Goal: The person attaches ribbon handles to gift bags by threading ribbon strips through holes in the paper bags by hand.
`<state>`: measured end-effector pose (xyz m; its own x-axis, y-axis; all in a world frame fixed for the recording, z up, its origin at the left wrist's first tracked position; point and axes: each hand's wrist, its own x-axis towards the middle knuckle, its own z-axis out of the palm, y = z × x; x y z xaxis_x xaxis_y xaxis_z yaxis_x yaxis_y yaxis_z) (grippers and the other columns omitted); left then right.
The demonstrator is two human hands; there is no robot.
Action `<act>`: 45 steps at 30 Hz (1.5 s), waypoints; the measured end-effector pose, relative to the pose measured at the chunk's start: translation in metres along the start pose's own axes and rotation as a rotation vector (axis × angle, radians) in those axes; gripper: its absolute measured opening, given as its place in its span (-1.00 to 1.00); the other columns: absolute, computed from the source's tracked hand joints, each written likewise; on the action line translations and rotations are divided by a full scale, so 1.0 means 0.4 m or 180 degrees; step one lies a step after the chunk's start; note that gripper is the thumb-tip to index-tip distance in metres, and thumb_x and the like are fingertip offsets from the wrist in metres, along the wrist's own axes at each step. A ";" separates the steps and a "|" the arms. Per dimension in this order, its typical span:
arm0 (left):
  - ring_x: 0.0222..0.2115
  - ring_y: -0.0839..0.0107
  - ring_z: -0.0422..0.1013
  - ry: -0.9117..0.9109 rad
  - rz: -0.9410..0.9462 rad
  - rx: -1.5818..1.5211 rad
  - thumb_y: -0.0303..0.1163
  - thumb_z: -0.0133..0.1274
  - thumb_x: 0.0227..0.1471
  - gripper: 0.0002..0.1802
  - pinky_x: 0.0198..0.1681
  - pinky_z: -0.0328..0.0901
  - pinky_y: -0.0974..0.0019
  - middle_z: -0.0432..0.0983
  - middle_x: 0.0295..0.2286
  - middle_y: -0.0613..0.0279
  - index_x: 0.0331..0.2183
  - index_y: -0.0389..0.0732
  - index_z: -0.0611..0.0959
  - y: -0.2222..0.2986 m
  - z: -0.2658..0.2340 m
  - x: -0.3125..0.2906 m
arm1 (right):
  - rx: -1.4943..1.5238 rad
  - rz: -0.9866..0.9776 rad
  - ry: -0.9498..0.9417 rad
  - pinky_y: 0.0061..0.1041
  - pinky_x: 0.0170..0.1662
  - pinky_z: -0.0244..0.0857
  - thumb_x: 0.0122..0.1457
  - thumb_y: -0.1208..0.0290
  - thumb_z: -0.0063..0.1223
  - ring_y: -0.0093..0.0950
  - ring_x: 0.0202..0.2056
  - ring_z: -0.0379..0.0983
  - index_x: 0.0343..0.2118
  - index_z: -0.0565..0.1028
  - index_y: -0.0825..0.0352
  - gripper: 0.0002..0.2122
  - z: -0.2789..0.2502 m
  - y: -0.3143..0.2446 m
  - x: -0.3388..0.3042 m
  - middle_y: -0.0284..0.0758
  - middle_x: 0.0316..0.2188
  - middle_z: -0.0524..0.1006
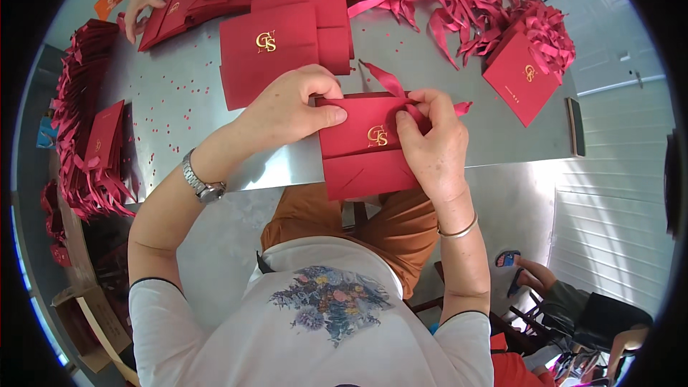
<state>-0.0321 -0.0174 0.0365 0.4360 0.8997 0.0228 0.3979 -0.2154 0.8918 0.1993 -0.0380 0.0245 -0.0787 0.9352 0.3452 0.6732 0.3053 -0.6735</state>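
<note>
A flat red paper gift bag (355, 145) with a gold emblem lies at the table's near edge, its lower part jutting out over my lap. My left hand (304, 104) pinches the bag's upper left corner, thumb on the front face. At the upper right, my right hand (434, 136) closes on the bag's top edge and on a dark pink ribbon (385, 79). One ribbon end sticks up behind the bag, and another pokes out right of my fingers. Just beyond my left hand lies a stack of folded red bags (266, 46).
Loose pink ribbons (466, 3) heap at the far right, beside a single red bag (522, 77). Ribboned bags line the left edge (82, 122). Another person's hand (142, 7) touches bags at the far left. Small red paper dots litter the metal table (172, 111).
</note>
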 end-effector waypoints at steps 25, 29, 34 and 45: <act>-0.39 0.66 0.35 0.0411 -0.0663 -0.1465 -0.51 0.07 0.05 -0.93 -0.29 0.24 0.55 0.48 -0.44 0.42 -0.36 -0.28 0.58 -0.072 0.074 0.075 | 0.3999 0.0111 -0.0070 -0.48 -0.28 0.25 0.00 0.30 0.20 -0.43 -0.35 0.41 -0.02 0.42 0.45 -0.51 -0.287 0.153 -0.217 -0.18 -0.30 0.51; -0.42 0.62 0.36 0.0405 -0.0589 -0.1572 -0.49 0.07 0.01 -0.89 -0.36 0.25 0.51 0.49 -0.46 0.34 -0.37 -0.33 0.58 -0.085 0.077 0.078 | 0.4322 -0.0049 -0.0183 -0.41 0.00 0.28 -0.04 0.57 0.05 -0.32 -0.07 0.43 0.13 0.28 0.51 -0.43 -0.287 0.154 -0.218 -0.08 -0.06 0.48; -0.39 0.57 0.40 0.0464 -0.0711 -0.1646 -0.49 0.08 0.01 -0.88 -0.31 0.28 0.49 0.51 -0.43 0.31 -0.36 -0.34 0.58 -0.056 0.076 0.062 | 0.4121 -0.0357 0.0272 -0.41 -0.15 0.27 0.15 0.33 0.12 -0.40 -0.22 0.41 -0.04 0.44 0.43 -0.64 -0.257 0.171 -0.228 -0.14 -0.14 0.48; -0.36 0.50 0.43 0.0209 -0.0725 -0.1637 -0.50 0.08 -0.01 -0.81 -0.25 0.33 0.40 0.55 -0.40 0.23 -0.30 -0.39 0.62 -0.026 0.081 0.062 | 0.2138 0.0555 0.0256 -0.61 -0.33 0.36 0.20 0.61 -0.07 -0.57 -0.41 0.46 -0.18 0.43 0.46 -0.85 -0.136 -0.065 -0.102 -0.27 -0.37 0.53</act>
<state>0.0009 -0.0051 0.0129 0.3274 0.9271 -0.1825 0.0243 0.1848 0.9825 0.2249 -0.0937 0.0636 0.0614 0.9724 0.2252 0.0686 0.2210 -0.9729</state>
